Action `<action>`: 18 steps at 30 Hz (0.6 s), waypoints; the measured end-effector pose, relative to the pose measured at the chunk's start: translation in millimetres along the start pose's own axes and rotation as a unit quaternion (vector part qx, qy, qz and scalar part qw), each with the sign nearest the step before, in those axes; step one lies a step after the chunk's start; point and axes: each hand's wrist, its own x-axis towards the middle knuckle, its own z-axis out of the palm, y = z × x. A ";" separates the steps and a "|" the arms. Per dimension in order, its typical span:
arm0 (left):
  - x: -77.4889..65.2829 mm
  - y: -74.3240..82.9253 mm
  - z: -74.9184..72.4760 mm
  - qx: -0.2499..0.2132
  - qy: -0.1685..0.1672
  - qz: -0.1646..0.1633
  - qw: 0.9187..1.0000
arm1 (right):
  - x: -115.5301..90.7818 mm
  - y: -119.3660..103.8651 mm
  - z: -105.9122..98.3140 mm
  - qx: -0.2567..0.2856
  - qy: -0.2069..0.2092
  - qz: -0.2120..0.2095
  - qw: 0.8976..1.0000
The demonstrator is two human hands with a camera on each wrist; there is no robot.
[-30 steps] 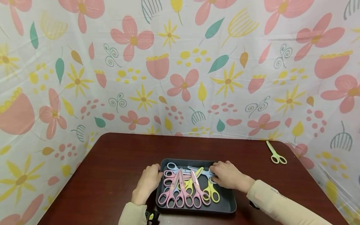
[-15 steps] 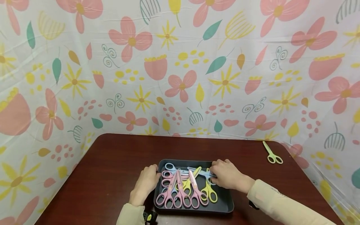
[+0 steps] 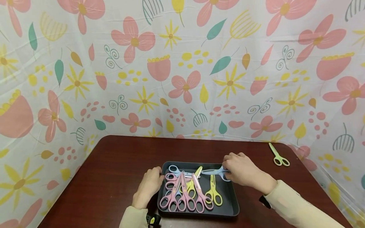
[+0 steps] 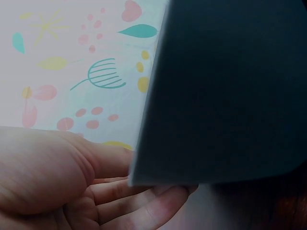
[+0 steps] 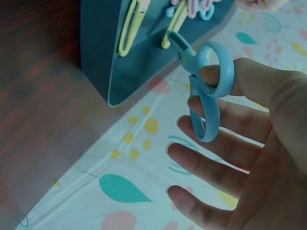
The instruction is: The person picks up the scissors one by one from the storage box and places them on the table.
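The right hand [image 3: 240, 169] is grasping blue scissors [image 3: 215, 172] by the handles. They are hanging over the tray [image 3: 228, 199], near its far right corner, tips pointing left. The left hand [image 3: 149, 185] is holding the tray's left edge near the far corner. Pink scissors [image 3: 184, 190] and yellow scissors [image 3: 212, 186] are lying inside. Pale green scissors [image 3: 276, 153] are resting near the far right corner of the bench [image 3: 119, 167].
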 end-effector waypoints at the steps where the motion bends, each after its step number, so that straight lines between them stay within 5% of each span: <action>1: -0.2 0.1 0.1 0.000 0.001 0.001 1.000 | -1.4 0.3 -1.4 -0.002 0.004 0.001 1.000; 18: -0.6 0.6 0.2 0.007 0.010 0.010 1.000 | -16.9 17.2 -13.7 -0.003 0.045 0.045 0.998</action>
